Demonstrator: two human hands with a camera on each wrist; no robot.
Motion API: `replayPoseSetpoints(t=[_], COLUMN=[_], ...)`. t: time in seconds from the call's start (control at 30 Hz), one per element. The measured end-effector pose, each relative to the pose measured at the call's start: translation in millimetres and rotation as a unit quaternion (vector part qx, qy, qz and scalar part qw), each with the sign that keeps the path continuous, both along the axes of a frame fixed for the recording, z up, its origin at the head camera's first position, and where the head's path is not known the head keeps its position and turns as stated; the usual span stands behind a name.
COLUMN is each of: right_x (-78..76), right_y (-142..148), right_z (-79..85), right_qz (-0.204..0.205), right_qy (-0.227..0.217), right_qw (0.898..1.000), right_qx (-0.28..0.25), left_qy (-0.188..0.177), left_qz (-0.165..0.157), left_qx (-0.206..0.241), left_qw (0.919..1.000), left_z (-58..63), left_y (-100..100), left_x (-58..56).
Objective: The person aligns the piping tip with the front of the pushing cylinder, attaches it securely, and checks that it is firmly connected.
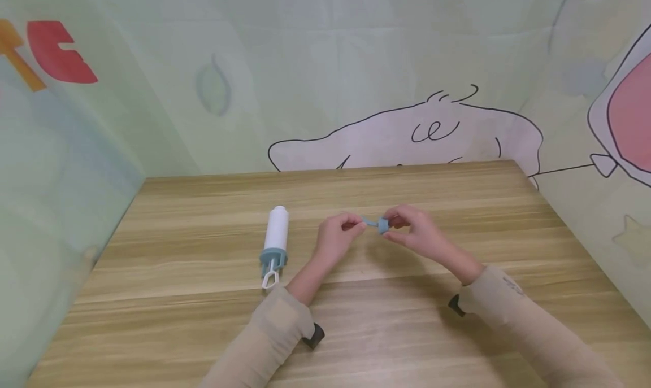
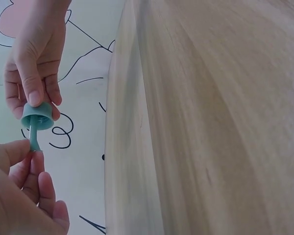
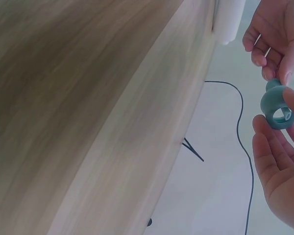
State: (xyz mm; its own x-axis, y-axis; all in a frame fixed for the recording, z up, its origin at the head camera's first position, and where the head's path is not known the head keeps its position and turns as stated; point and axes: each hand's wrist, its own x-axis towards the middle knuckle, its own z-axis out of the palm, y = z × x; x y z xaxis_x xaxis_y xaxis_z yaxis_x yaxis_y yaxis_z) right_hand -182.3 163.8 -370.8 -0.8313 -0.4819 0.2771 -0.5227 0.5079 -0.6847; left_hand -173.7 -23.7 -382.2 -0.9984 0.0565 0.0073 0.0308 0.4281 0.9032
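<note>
Both hands hold small teal plastic parts above the table. My right hand [image 1: 418, 233] pinches a teal ring-shaped cap [image 1: 383, 226] between thumb and fingers. In the right wrist view the cap [image 3: 279, 108] shows a round hole through its end. My left hand [image 1: 337, 238] pinches the tip of a slim teal stem [image 2: 34, 134], which reaches into the hollow of the cap in the left wrist view. Whether stem and cap are joined I cannot tell. Left of the left hand lies a white plunger-type syringe [image 1: 276, 230] with a teal collar and a white loop handle.
The wood-grain table [image 1: 203, 320] spreads below both arms. Behind it hangs a pale printed cloth [image 1: 330, 66] with cartoon drawings, meeting the table's back edge and sides. Dark bands [image 1: 314, 336] show at the sleeve cuffs.
</note>
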Motion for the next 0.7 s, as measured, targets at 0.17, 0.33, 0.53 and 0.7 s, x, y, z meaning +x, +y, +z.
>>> replayPoseSetpoints(t=[0.17,0.33,0.53,0.7], right_x=[-0.6,-0.3,-0.2,0.5], right_y=[-1.6,-3.9,-7.1,-9.5], right_z=[-0.9,-0.8,-2.8,-1.8], right_qz=[0.001,0.007,0.017,0.014], right_qy=[-0.006,-0.005,-0.011,-0.022], right_qw=[1.0,1.0,1.0,1.0], right_qx=[-0.003,-0.007,-0.012,-0.014], left_qy=[-0.003,-0.007,-0.011,-0.006], left_qz=[-0.006,-0.016,-0.034,-0.049], left_qx=[0.005,0.015,0.023,0.022], left_qw=[1.0,0.9997,0.9991,0.9985], left_z=[-0.9,-0.5,-0.8,-0.8], left_y=[1.5,2.2,3.0,4.0], left_x=[1.6,3.9,5.9,6.1])
